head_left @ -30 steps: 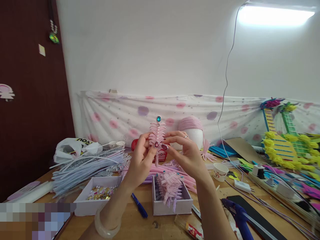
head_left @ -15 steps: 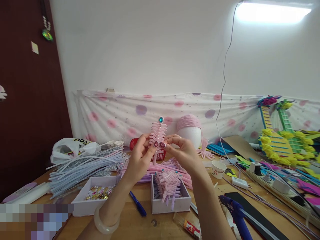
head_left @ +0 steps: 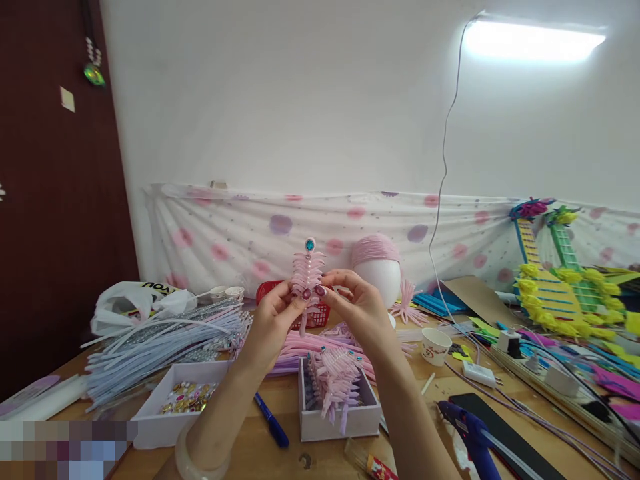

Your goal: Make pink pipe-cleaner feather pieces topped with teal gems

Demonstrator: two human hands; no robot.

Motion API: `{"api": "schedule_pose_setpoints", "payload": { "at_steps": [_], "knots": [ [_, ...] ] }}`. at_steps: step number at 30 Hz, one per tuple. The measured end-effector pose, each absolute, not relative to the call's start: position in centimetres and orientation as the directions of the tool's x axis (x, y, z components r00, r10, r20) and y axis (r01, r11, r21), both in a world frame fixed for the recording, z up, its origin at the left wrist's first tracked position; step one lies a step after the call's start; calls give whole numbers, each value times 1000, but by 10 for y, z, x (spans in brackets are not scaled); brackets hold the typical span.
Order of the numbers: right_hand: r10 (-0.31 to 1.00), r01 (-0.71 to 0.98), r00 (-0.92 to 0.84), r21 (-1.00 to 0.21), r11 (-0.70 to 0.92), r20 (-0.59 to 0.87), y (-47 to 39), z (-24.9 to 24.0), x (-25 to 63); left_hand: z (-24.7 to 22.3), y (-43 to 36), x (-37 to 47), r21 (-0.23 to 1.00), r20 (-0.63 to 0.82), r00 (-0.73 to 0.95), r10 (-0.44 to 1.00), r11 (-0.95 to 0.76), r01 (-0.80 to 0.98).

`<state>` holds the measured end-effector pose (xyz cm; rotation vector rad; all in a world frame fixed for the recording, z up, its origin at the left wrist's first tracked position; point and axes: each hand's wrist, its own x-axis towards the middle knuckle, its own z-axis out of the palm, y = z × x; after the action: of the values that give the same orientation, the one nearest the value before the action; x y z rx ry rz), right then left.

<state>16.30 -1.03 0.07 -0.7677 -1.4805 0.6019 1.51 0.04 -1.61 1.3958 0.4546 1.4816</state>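
A pink feather-shaped piece (head_left: 309,270) made of curved strips, with a blue-green gem at its top and a row of small beads down the middle, is held upright. My left hand (head_left: 274,320) pinches its lower left side between thumb and fingers. From the right, my right hand (head_left: 356,307) pinches it too, the two thumbs almost touching. Below the hands stands a white box (head_left: 340,427) piled with similar pink pieces (head_left: 336,380). Another white box (head_left: 160,430), at the left, has gems and gold beads (head_left: 187,399) in it.
Pale pipe cleaners (head_left: 165,347) lie left. A blue marker (head_left: 271,420) lies between the boxes. At right are a glue gun (head_left: 467,427), a paper cup (head_left: 436,347), a power strip (head_left: 560,380) and cables. A white head form (head_left: 380,273) stands behind.
The held feather-shaped piece and both hands appear slightly further left and lower, and the piece faces the camera more squarely. The camera view has shifted a little. Both hands keep their pinch.
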Motion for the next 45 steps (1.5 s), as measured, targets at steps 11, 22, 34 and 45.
{"api": "schedule_pose_setpoints", "payload": {
  "at_steps": [11, 22, 34, 45],
  "knots": [
    [713, 260, 110, -712, 652, 693, -8, 2, 164, -20, 5, 17, 793, 606, 230, 761, -602, -96],
    [778, 415, -30, -701, 580, 627, -5, 6, 187, -20, 36, -10, 875, 483, 173, 859, -480, -58],
    [832, 690, -106, -562, 456, 545, -19, 5, 235, -63, 97, 7, 970, 228, 90, 970, -234, 66],
    [885, 677, -64, -631, 378, 461, -17, -1, 257, -34, 181, 58, 859, 199, 67, 978, -207, 468]
  ]
}}
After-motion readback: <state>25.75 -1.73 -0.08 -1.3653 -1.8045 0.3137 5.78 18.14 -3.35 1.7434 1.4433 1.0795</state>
